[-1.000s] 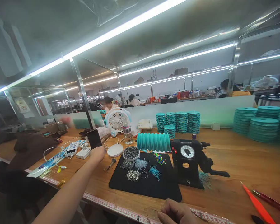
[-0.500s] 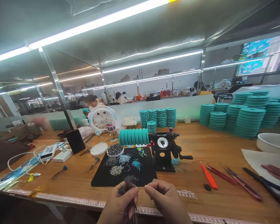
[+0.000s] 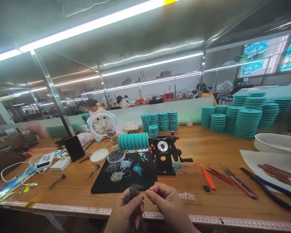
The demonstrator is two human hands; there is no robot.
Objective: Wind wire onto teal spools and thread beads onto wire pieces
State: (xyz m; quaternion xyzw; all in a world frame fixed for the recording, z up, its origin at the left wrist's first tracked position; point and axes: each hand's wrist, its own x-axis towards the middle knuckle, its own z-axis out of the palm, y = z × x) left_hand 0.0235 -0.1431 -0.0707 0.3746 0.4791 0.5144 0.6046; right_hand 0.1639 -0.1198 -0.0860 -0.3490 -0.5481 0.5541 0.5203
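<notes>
My left hand (image 3: pixel 127 208) is closed around a dark bundle (image 3: pixel 135 188) of thin strands with small dark tips, held at the table's front edge. Beside it on the right, my right hand (image 3: pixel 166 202) is closed in a pinch; anything between thumb and finger is too small to make out. The two hands are close but apart. Just beyond them lies a black mat (image 3: pixel 100 184) bearing silver beads (image 3: pixel 117 176), pale blue pieces (image 3: pixel 125 164), teal strands (image 3: pixel 137 169) and multicoloured beads (image 3: pixel 143 156). A white dish of dark beads (image 3: pixel 115 155) sits at its back left.
A black crank winder (image 3: pixel 163 158) carries teal spools (image 3: pixel 133 141). Orange tool (image 3: pixel 208 178), tweezers (image 3: pixel 219 175), scissors (image 3: pixel 240 183) and pliers (image 3: pixel 269 189) lie right. More spool stacks (image 3: pixel 247 124), a fan (image 3: pixel 102 124) and a phone (image 3: pixel 74 148) stand behind. People sit farther back.
The whole view has shifted, so the table items appear farther left. My right hand is slightly nearer to my left hand, and both remain closed.
</notes>
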